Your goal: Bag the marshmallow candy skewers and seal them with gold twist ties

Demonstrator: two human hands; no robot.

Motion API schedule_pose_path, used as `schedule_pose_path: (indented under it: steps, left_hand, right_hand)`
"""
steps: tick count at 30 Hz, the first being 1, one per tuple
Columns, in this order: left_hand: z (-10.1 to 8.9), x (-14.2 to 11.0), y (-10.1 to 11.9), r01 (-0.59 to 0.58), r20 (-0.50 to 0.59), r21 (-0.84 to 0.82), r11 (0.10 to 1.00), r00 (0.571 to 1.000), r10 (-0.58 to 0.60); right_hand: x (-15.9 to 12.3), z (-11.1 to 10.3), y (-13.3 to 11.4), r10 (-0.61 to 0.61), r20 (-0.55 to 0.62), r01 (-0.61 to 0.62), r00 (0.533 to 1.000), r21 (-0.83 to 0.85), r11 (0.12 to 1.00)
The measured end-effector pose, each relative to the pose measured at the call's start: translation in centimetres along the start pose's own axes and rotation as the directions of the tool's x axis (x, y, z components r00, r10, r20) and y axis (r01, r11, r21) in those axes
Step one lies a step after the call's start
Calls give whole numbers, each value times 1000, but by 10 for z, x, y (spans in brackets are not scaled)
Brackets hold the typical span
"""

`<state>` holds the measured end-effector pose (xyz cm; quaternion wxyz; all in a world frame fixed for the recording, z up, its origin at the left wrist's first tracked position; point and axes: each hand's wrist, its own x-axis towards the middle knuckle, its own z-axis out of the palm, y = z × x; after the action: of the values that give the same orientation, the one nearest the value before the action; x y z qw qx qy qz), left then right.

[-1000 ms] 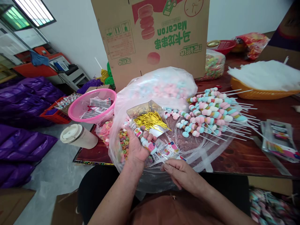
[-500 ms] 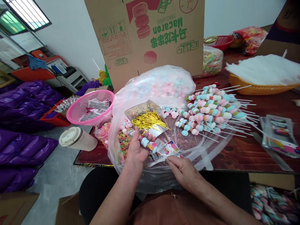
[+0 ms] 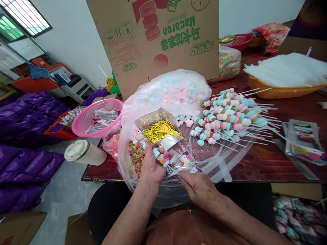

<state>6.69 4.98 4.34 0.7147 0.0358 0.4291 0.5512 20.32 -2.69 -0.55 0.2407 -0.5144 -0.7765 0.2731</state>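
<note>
My left hand [image 3: 151,165] is palm up, its fingers curled round the candy end of a marshmallow skewer [image 3: 156,153]. A bit of yellow-printed clear film shows over the blue and pink pieces. My right hand [image 3: 195,185] pinches the skewer's lower end between thumb and fingers; its fingertips partly hide the grip. Printed clear plastic bags [image 3: 185,160] lie just beyond my hands. Gold twist ties [image 3: 162,132] fill an open pouch behind them. Ring-shaped gummies [image 3: 135,156] lie left of my left hand. A heap of marshmallow skewers [image 3: 230,117] rests to the right, sticks pointing right.
A large bag of marshmallows [image 3: 173,88] stands before a cardboard box [image 3: 148,51]. A pink basket [image 3: 76,126] and a lidded cup [image 3: 87,153] are at left. An orange basket [image 3: 281,91] and stacked packaging bags [image 3: 304,139] are at right.
My left hand has closed more round the candy end, covering more of it. My right hand has shifted slightly left, still pinching. The view has moved a little.
</note>
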Motion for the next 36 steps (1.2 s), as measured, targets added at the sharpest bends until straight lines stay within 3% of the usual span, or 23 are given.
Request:
schedule_pose_path:
  steps: [2, 5, 7, 9, 11, 13, 15, 17, 20, 26, 32, 36]
  left_hand:
    - [2, -1, -9, 2, 67, -12, 1000, 998, -1]
    - [1, -2, -22, 29, 145, -11, 1000, 989, -27]
    - [-3, -3, -30, 72, 156, 29, 997, 985, -76]
    - [-11, -3, -37, 118, 142, 124, 985, 981, -135]
    - [-20, -1, -38, 49, 99, 246, 968, 992, -76]
    - [-28, 0, -36, -200, 46, 356, 913, 979, 196]
    - [-34, 0, -31, -438, 47, 444, 782, 882, 468]
    - [-34, -2, -26, -517, 87, 488, 703, 830, 551]
    - [-32, -5, -24, -518, 170, 554, 651, 836, 521]
    - [-33, -3, -25, -571, 296, 718, 398, 768, 568]
    - [-38, 5, -19, -530, 284, 741, 413, 804, 523]
    - [-43, 6, -16, -612, 486, 776, 153, 735, 473]
  right_hand:
    - [3, -1, -8, 26, 18, -29, 1000, 204, 979]
    - [9, -2, -15, 109, 106, -148, 988, 508, 848]
    - [12, -1, -14, 175, 93, -196, 980, 575, 794]
    - [14, 0, -9, 196, -47, -146, 979, 504, 851]
    - [12, 0, -2, 152, -217, -81, 964, 304, 949]
    - [10, 0, 4, 74, -319, -64, 945, 42, 997]
    - [8, 0, 7, -7, -377, -71, 926, -194, 978]
    - [8, 0, 5, -74, -394, -73, 916, -345, 936]
    - [9, 0, -3, -126, -396, -77, 910, -460, 884]
    - [10, -1, -13, -155, -364, -87, 918, -569, 818]
    - [12, 2, -19, -134, -324, -83, 937, -578, 812]
    - [14, 3, -20, -132, -285, -50, 949, -554, 831]
